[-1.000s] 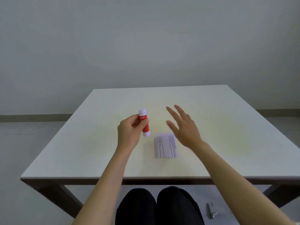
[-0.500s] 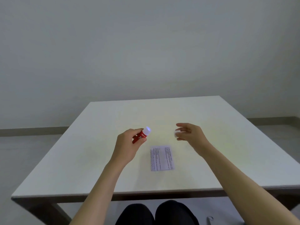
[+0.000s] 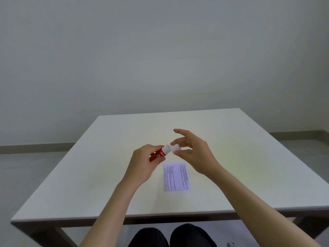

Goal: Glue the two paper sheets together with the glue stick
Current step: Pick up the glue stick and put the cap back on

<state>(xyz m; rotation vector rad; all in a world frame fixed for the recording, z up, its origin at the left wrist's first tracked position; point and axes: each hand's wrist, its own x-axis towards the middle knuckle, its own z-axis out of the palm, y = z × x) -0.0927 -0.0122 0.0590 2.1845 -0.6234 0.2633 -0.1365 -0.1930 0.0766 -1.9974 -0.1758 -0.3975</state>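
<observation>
My left hand (image 3: 142, 164) grips the red body of the glue stick (image 3: 159, 155), which is tilted up to the right above the middle of the white table (image 3: 249, 157). My right hand (image 3: 197, 154) pinches the white cap (image 3: 175, 148) between thumb and fingers, its other fingers spread. The cap touches the stick's white end; I cannot tell whether it is seated on it. A small printed paper sheet (image 3: 176, 176) lies flat on the table just below and between both hands. I cannot make out a second sheet apart from it.
The table's near edge runs across the bottom, with my dark-clothed knees (image 3: 170, 237) under it. A plain wall stands behind the far edge. A small metal object (image 3: 230, 244) lies on the floor at the lower right.
My right hand closed from open and moved left until the white cap met the stick's tip. My left hand tilted the stick toward it. The view has tipped upward.
</observation>
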